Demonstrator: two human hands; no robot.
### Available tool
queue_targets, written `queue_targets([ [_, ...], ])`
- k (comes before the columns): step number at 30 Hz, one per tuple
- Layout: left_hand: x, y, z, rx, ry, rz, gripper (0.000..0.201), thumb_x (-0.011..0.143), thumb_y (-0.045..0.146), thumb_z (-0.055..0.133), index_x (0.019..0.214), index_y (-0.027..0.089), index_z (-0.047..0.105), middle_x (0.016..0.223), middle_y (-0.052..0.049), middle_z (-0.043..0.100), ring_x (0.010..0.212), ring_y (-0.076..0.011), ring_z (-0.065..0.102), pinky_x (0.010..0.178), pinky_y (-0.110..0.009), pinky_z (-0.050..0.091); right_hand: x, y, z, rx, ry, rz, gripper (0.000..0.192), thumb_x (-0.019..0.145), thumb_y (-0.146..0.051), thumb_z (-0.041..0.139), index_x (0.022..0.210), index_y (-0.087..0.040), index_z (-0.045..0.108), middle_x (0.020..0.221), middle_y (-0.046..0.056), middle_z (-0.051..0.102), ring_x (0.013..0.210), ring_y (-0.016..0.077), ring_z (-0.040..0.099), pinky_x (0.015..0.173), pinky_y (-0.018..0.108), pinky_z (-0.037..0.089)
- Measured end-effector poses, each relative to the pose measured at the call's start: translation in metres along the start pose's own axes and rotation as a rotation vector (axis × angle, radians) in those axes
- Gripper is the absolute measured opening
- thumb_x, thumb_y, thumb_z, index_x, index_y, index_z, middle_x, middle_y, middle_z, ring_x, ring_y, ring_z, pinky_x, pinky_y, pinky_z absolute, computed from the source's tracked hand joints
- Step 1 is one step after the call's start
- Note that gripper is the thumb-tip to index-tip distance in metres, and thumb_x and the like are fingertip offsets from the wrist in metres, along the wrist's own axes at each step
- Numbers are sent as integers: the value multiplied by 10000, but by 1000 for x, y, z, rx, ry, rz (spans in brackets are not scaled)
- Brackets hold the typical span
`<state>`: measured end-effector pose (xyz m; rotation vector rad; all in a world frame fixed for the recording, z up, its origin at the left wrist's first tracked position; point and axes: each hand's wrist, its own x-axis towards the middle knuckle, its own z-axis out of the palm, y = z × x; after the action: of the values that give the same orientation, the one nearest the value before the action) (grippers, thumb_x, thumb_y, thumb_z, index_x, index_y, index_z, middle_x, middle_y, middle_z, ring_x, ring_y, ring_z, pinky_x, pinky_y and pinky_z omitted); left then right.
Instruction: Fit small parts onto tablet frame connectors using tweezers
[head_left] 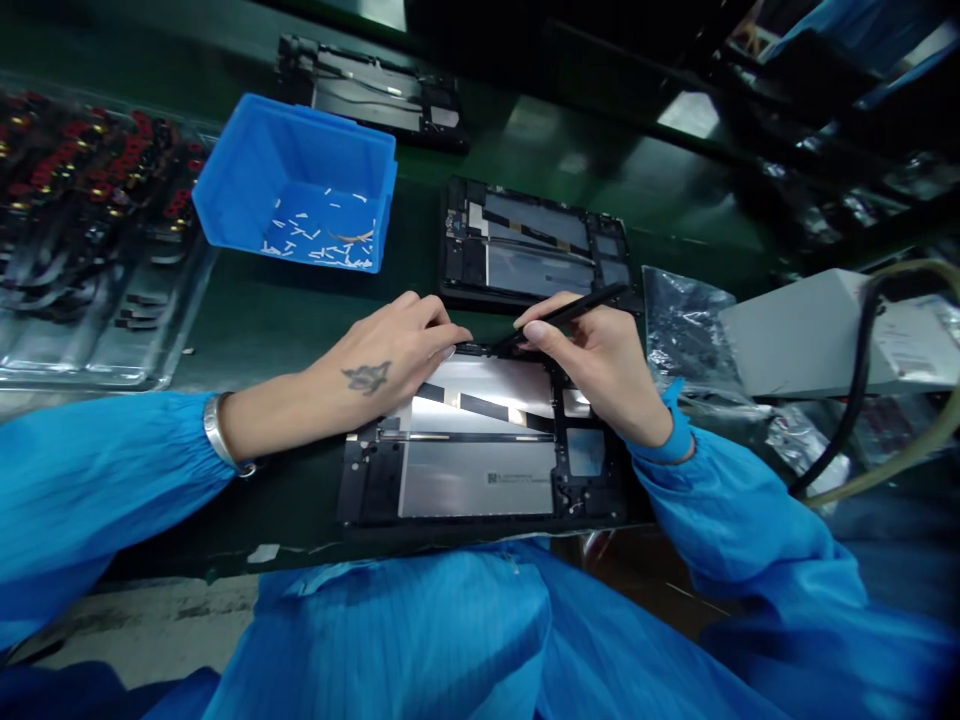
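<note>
An opened tablet (480, 480) lies in front of me, its black frame around silvery battery panels with dark strips across them. My left hand (397, 350) rests at its far edge, fingers curled and fingertips pressed together over a small dark part; what they pinch is hidden. Between the thumb and fingers of my right hand (592, 345) is a slim black tool that looks like tweezers (581, 306). Its tip touches or nearly touches the tablet's far edge, just right of my left fingertips.
Behind stand more opened tablets, one nearer (525, 240) and one farther (375, 90). A blue bin (300, 150) contains small white strips. At left is a clear tray (169, 330) with cable parts. To the right are a plastic bag (690, 320), a pale box (795, 330) and hoses (859, 360).
</note>
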<state>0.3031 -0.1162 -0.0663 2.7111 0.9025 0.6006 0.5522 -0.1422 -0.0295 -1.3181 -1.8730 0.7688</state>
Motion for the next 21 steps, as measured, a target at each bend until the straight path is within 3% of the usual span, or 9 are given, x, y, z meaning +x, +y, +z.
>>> queue_targets([
  [5,0,0,0,8,-3,8,365,1063,285,380,1270,156,651,1059,-95,608,914,-228,546,684,-322,435,0,2,-1,75,2,21,269,927,-461,683,929,-193,708,894,19,696,790,160,707,658,259,569],
  [16,1,1,-2,16,-14,5,402,1067,284,351,1287,128,648,1066,-111,612,922,-237,549,701,-337,448,0,0,-1,-23,-2,-30,262,943,-448,666,922,-193,718,903,24,713,793,154,688,635,245,530],
  [21,0,0,-1,12,-22,4,380,1067,284,371,1296,143,640,1074,-104,604,921,-228,544,687,-322,437,1,0,0,42,-4,11,289,925,-476,680,921,-188,713,894,23,700,784,153,695,668,254,577],
])
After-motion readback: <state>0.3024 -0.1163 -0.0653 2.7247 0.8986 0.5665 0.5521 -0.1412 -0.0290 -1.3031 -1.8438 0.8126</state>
